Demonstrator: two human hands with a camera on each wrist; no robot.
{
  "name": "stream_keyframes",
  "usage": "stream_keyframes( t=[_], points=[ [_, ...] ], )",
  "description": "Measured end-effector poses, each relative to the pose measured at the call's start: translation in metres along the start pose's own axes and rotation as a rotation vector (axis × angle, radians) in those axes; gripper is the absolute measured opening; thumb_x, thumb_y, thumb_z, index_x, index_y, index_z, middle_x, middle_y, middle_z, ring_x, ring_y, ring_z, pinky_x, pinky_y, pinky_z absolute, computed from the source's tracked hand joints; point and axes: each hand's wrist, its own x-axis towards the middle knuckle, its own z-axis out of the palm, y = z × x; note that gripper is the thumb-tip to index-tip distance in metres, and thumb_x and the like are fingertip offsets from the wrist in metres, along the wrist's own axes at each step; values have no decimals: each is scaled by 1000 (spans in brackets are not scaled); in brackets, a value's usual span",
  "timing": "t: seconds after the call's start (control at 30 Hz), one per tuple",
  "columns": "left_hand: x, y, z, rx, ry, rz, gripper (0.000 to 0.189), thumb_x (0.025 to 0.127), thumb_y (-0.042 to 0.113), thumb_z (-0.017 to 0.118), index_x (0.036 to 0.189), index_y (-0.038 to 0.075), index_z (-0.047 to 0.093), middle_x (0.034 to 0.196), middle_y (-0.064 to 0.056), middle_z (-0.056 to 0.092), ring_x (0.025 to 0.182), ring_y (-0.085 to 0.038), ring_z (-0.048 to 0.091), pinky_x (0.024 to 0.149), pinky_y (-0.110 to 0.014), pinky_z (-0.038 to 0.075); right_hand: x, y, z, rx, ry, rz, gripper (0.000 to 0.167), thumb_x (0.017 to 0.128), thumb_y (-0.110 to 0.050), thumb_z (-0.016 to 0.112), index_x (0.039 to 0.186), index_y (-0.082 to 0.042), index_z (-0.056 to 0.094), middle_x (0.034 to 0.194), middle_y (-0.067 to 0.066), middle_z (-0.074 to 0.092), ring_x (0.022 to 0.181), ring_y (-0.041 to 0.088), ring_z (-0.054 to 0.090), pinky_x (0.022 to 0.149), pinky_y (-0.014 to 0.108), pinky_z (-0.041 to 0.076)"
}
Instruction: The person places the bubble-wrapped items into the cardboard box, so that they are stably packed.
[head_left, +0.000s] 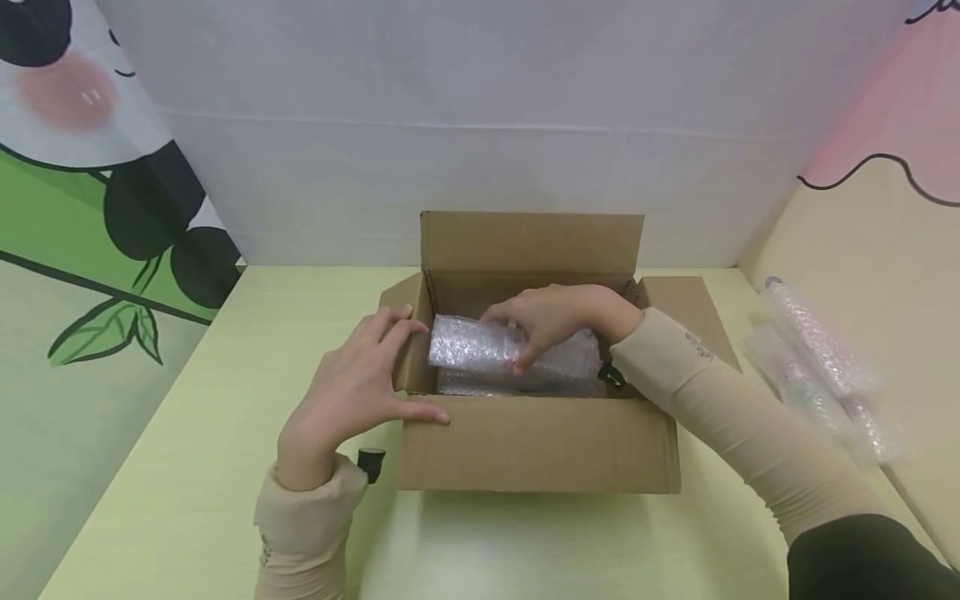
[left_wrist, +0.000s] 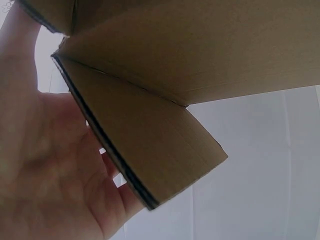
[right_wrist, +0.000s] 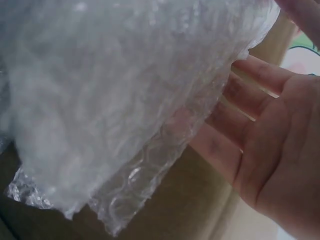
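Observation:
An open cardboard box (head_left: 540, 442) stands on the table with its flaps folded outward. My left hand (head_left: 345, 392) spans the box's near left corner, its fingers against the left flap (left_wrist: 135, 135) and its thumb lying on the front flap. Inside the box, my right hand (head_left: 551, 321) grips a bubble-wrapped package (head_left: 468, 343), thumb on the near side and fingers over the far side. In the right wrist view, the clear bubble wrap (right_wrist: 110, 100) covers much of the frame and hides its contents. More bubble wrap (head_left: 472, 384) shows below that package.
Several bubble-wrapped items (head_left: 817, 358) lie to the right of the box, by the table's right edge. A pale cloth wall (head_left: 480, 167) rises behind the table (head_left: 180, 467). The right flap (head_left: 686, 317) spreads outward beneath the right forearm.

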Motion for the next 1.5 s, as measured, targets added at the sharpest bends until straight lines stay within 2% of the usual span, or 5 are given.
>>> stream_keyframes(
  t=[0.27, 0.6, 0.9, 1.1, 1.5],
  points=[
    [1, 0, 1, 3, 6, -3, 102, 51, 81, 72, 127, 16, 53, 142, -5, 43, 119, -24, 49, 58, -39, 51, 5, -1, 10, -19, -14, -2, 77, 80, -38, 77, 145, -19, 41, 126, 1, 61, 115, 16, 57, 94, 42, 48],
    [1, 2, 0, 6, -8, -9, 101, 51, 76, 77, 129, 16, 52, 142, -6, 43, 121, -25, 49, 61, -40, 53, 15, -3, 26, -95, -44, -48, 73, 81, -36, 76, 143, -16, 44, 133, 4, 59, 118, 19, 58, 97, 44, 47],
    [1, 2, 1, 16, -5, -5, 106, 50, 82, 72, 130, 15, 52, 142, -6, 43, 119, -25, 50, 57, -35, 50, 20, -1, 32, -92, -77, -85, 71, 84, -41, 72, 144, -14, 44, 125, 3, 61, 104, 13, 58, 93, 38, 49],
    [0, 3, -1, 15, -13, -11, 106, 50, 80, 74, 130, 14, 52, 142, -7, 43, 121, -26, 49, 57, -37, 51, 21, -2, 34, -95, -87, -113, 71, 85, -40, 71, 143, -11, 43, 123, 6, 62, 102, 13, 59, 92, 36, 49],
    [-1, 3, -3, 19, -7, 0, 105, 50, 76, 78, 130, 13, 52, 140, -7, 44, 119, -26, 50, 53, -35, 49, 20, -4, 32, -76, -92, -112, 79, 82, -39, 75, 147, -14, 38, 126, 8, 61, 113, 17, 58, 94, 37, 49]
  ],
)
